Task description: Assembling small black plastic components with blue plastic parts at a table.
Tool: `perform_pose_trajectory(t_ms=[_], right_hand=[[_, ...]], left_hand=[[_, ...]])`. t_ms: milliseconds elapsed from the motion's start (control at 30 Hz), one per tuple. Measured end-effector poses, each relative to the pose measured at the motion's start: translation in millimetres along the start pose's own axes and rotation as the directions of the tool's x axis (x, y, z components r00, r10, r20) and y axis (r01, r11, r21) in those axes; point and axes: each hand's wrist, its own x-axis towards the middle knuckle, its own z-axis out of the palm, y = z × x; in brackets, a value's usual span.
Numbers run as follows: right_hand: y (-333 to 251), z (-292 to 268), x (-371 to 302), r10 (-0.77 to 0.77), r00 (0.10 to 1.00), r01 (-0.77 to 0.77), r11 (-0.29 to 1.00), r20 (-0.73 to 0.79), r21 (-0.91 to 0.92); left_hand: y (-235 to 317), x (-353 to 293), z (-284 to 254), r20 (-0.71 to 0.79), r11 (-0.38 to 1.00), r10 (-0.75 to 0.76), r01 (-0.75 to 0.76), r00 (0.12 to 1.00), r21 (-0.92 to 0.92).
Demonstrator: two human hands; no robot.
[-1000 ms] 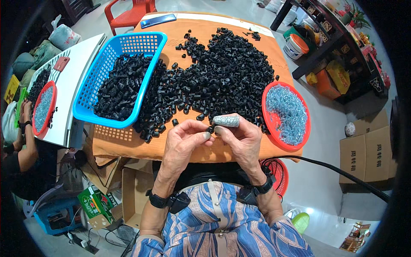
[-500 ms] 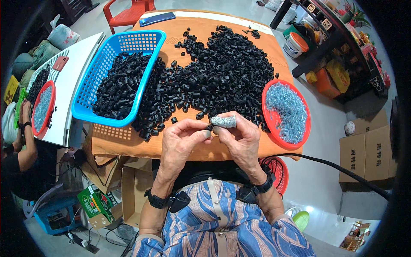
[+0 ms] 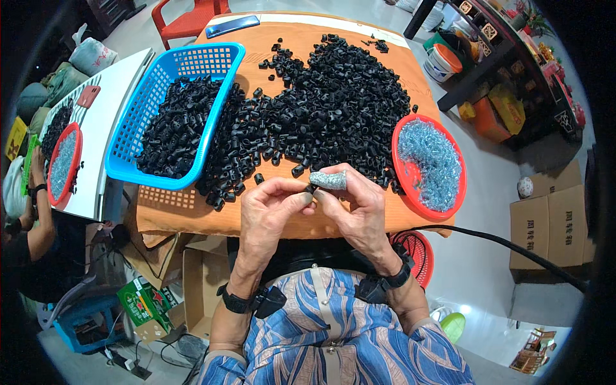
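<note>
Fingertip to fingertip, my two hands meet at the front edge of the table. A small black plastic piece (image 3: 310,188) is pinched between them and mostly hidden by the fingers. My left hand (image 3: 268,210) closes on its left side with thumb and forefinger. My right hand (image 3: 357,208) closes on it from the right, its forefinger wrapped in a grey speckled finger cover (image 3: 328,179). Just beyond the fingers spreads a big heap of small black plastic fittings (image 3: 346,96), tube-shaped where their form shows.
A blue plastic basket (image 3: 224,106) holding more black fittings stands left. At right, a red round tray (image 3: 397,160) holds small clear pieces (image 3: 436,186). A phone (image 3: 232,27) lies at the far edge. At another table on the left, a person's arm (image 3: 43,215) reaches over.
Both hands keep their pinch on the small black piece, and the finger-covered forefinger tilts slightly. The whole view has shifted a little.
</note>
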Motion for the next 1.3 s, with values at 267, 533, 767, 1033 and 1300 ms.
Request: perform_pose_trajectory(t_ms=[267, 533, 767, 1033, 1300], right_hand=[[-4, 2, 1, -0.082, 0.984, 0.108, 0.980, 0.156, -0.166], [13, 12, -1, -0.174, 0.982, 0.184, 0.969, 0.073, -0.162], [22, 19, -2, -0.280, 0.958, 0.285, 0.928, 0.056, -0.240], [27, 27, -3, -0.368, 0.929, 0.360, 0.872, 0.039, -0.333], [25, 26, 0, -0.232, 0.973, 0.223, 0.955, -0.024, -0.194]], left_hand=[[-7, 3, -8, -0.037, 0.993, -0.084, 0.080, 0.996, -0.083], [-10, 4, -5, -0.026, 0.988, -0.080, 0.076, 0.996, -0.134], [-15, 5, -5, -0.066, 0.987, -0.045, 0.034, 0.997, -0.157], [-22, 8, -6, -0.045, 0.950, -0.056, 0.039, 0.997, -0.311], [-21, 9, -4, -0.042, 0.957, -0.022, 0.009, 0.999, -0.289]])
